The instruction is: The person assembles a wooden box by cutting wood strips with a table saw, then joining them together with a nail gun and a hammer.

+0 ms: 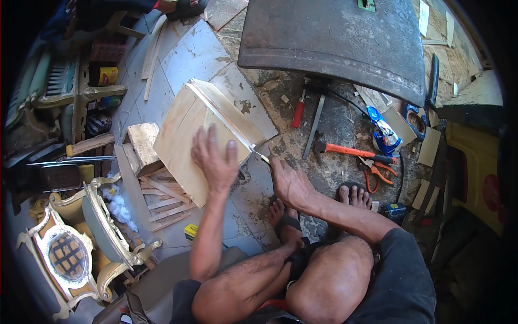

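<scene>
My left hand (212,156) lies with its fingers spread on the pale face of a wooden box-like piece (186,121), steadying contact near its middle. Along the top edge of this piece runs a lighter strip. In my right hand (288,181), the fingers are wrapped round a slim tool (263,157) with a pale handle and a thin metal blade. The blade's tip touches or nearly touches the piece's near right corner; which of the two I cannot tell. Most of the handle is hidden in the fist.
A hammer (350,151), orange-handled pliers (377,173), a red-handled tool (298,113) and a blue packet (384,129) lie on the right. A dark metal-like panel (332,46) stands beyond. Left are wood strips (164,197), a wooden block (144,143) and carved furniture (70,251).
</scene>
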A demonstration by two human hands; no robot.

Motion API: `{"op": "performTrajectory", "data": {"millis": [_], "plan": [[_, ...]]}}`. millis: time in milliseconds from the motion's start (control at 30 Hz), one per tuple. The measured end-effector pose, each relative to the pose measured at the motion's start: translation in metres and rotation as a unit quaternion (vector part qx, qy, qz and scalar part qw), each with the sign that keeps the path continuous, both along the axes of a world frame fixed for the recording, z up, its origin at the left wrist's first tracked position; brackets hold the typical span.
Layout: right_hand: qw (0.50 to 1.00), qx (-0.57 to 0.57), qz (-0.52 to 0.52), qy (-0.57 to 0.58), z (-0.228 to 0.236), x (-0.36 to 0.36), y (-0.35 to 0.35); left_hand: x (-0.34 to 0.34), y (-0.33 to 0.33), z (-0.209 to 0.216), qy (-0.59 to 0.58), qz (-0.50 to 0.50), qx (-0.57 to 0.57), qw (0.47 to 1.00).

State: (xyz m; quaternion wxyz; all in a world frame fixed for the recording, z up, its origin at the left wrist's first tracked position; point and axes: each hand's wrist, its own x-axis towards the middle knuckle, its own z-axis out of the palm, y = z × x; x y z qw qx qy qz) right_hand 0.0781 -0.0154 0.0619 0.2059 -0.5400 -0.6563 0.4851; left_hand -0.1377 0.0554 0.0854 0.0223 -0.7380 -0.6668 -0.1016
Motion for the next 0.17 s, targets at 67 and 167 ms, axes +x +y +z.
{"op": "performTrajectory", "data": {"millis": [67,167], "plan": [[1.0,-0.005,0.01,-0.004,0.0034,-0.0036,0.0006,0.0159,-0.0021,0.0017,0.037,0.027,-0.019,0.999],[0.999,-0.015,0.027,-0.016,0.0024,-0.0069,0.0013,0.0107,-0.0036,0.0016,0.055,0.026,-0.035,0.998]]}}
